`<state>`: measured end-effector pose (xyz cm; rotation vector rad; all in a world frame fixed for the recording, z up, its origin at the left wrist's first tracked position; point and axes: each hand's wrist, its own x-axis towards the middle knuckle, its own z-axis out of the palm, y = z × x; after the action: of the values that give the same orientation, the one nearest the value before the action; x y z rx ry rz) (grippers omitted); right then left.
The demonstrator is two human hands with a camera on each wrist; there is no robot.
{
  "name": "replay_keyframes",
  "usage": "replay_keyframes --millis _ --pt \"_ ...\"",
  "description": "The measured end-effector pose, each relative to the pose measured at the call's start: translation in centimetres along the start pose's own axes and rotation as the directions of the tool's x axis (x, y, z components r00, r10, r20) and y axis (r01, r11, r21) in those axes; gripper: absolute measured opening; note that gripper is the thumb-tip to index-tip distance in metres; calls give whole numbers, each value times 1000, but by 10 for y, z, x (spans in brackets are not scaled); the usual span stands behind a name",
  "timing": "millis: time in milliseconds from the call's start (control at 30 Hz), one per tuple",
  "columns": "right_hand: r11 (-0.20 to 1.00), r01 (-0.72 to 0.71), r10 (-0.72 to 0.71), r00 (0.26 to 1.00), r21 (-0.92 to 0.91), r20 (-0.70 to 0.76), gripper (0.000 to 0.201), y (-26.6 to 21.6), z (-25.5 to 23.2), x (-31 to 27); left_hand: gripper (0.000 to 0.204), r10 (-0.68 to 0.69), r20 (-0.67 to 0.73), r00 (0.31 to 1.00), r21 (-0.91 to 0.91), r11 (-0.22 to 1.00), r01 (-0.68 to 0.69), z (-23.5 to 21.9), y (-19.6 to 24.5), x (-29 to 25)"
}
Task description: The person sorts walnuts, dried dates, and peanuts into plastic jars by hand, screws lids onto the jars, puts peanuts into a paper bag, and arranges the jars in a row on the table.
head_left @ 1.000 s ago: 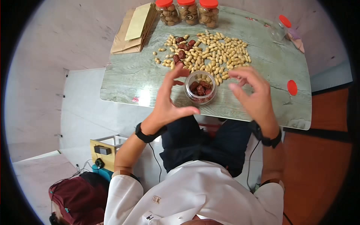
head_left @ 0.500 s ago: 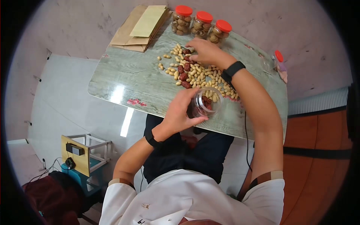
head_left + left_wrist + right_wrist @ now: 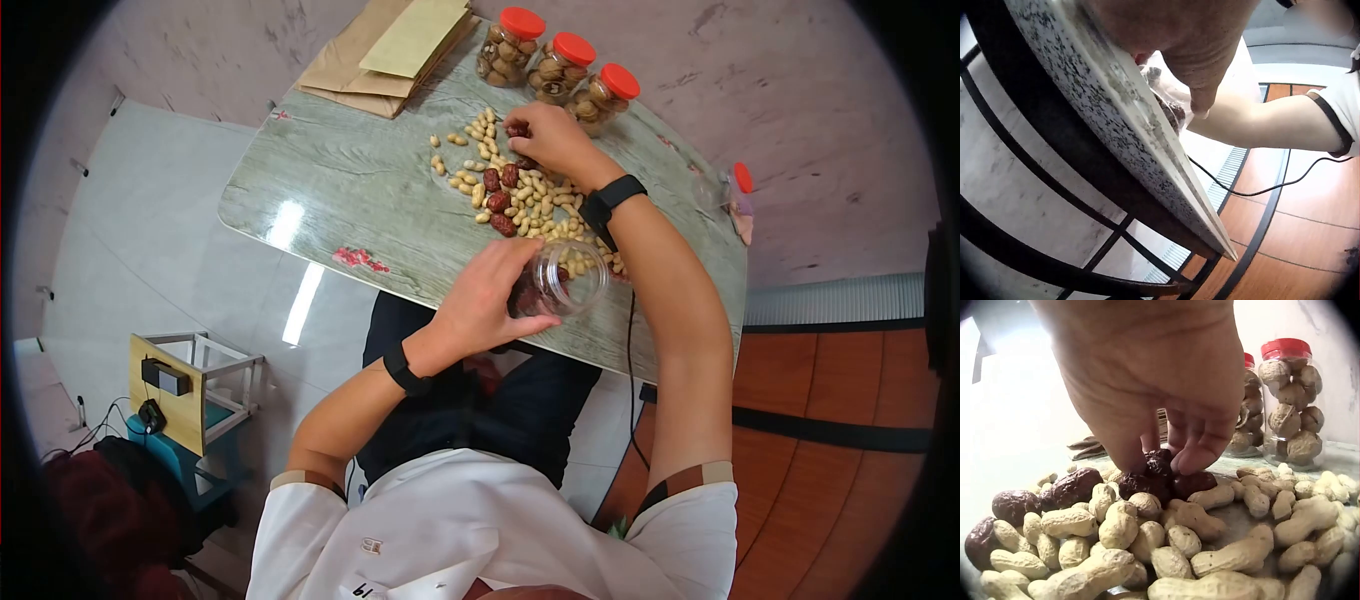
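My left hand (image 3: 478, 300) grips a clear plastic jar (image 3: 585, 283) at the near table edge, thumb and fingers round its side. The jar leans, its mouth toward the right, with dried red dates inside. Across the table, my right hand (image 3: 558, 143) pinches a wrinkled red date (image 3: 1159, 464) between thumb and fingertips. More dates (image 3: 1079, 486) lie close by among the unshelled peanuts (image 3: 1116, 525). In the left wrist view, the left hand (image 3: 1179, 37) hides most of the jar.
Three red-lidded jars of walnuts (image 3: 508, 55) stand along the back edge. Brown paper bags (image 3: 350, 60) with a pale yellow sheet (image 3: 415, 38) lie at back left. Another clear jar (image 3: 708, 190) and a red lid (image 3: 742, 178) are at far right, beyond the right arm.
Both hands were apart beside the upright jar. The left hand took hold of it and tilted it; the right reached over the peanuts and took a date. The head view swung round.
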<state>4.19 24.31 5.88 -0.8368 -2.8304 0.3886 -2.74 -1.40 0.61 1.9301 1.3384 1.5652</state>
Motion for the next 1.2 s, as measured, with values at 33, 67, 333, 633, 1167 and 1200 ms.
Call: replay_keyframes --millis 33,67,333,633,1167,1200 --pt "998 -38 38 999 55 -2 26 2 -1 -1 91 -11 8 1000 0 1000 11 0 1 0" --pt "991 -74 75 997 110 -4 26 4 -2 -2 92 -20 16 1000 0 1000 20 0 1 0" --pt "849 -143 144 989 508 37 33 17 -22 -18 92 -24 7 1000 7 1000 24 0 1 -1" --pt "531 -82 114 993 844 25 31 -56 -110 -114 91 -17 19 1000 -36 999 18 -1 2 -1" --pt "979 46 -29 996 200 -89 23 -59 -88 -104 91 -19 6 1000 48 999 19 1 4 -1" --pt "991 64 -55 995 114 -82 22 -36 -70 -88 90 -24 -1 1000 49 999 25 1 4 -1"
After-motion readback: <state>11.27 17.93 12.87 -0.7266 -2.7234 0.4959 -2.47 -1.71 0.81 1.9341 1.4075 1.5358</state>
